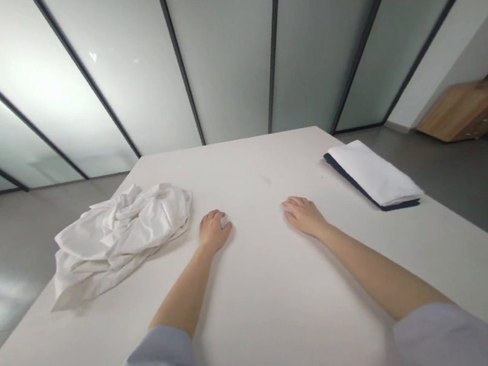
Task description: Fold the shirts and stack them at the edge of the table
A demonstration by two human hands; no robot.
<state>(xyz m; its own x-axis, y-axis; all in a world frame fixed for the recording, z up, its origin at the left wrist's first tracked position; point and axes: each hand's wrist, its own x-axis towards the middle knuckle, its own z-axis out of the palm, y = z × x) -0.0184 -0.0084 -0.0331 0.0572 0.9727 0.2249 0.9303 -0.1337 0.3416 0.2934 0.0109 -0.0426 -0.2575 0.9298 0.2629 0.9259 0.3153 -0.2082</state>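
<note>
My left hand (213,229) rests on the white table (271,301) with its fingers curled under, and nothing shows in it. It lies just right of a crumpled white cloth (119,238), close to the cloth's edge but apart from it. My right hand (302,213) rests palm down with its fingers loosely bent, holding nothing. A folded stack (373,174) of white cloth on top of dark blue cloth lies further right, near the table's right edge.
Frosted glass panels with dark frames stand behind the table's far edge. A wooden cabinet (466,108) sits on the grey floor at the far right. The crumpled cloth hangs over the table's left edge.
</note>
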